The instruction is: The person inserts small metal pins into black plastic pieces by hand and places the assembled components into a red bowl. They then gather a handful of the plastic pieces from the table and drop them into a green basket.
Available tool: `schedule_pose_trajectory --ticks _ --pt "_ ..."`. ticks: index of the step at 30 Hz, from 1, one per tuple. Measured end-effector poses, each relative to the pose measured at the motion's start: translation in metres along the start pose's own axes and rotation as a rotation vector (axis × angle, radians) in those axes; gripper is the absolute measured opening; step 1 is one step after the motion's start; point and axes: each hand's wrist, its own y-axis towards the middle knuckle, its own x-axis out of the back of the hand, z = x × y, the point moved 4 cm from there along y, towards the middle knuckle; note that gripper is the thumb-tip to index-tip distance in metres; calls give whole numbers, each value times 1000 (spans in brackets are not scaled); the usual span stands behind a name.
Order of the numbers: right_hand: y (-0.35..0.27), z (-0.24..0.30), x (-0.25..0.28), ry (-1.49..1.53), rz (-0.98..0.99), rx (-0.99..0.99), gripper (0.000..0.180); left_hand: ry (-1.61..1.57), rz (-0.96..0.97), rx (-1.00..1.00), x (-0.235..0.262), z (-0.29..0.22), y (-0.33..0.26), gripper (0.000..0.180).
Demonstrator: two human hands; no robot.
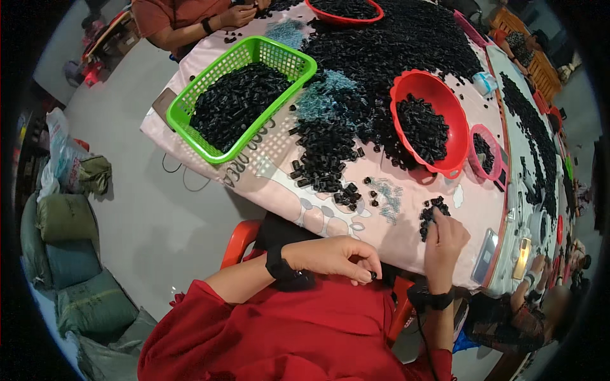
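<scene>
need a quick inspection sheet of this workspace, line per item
surface: table under a pale patterned cloth, large heap of small black parts spread across it
job's things: small cluster of black parts at the near edge; one black part pinched in the left hand
clutter: green basket and red bowl both holding black parts; small pink bowl; phone at the table edge
hands: left hand closed on one part near the lap; right hand touching the small cluster
cables: thin dark cable on the floor below the basket
surroundings: stuffed sacks on the floor at left; other people seated around the table
</scene>
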Motion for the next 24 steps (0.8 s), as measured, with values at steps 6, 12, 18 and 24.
schedule_pose_trajectory --ticks 6,12,18,24 --pt "36 74 -35 341 141 194 24 -66 35 7 5 -3 -6 25" --pt "62 94 -69 341 134 258 16 -62 24 -56 19 -8 -12 26" --pt "67 93 -78 231 167 312 19 -256 -158 -161 33 -10 -14 25" --pt "55 91 -66 263 226 313 20 -295 -355 -180 46 -8 -17 23"
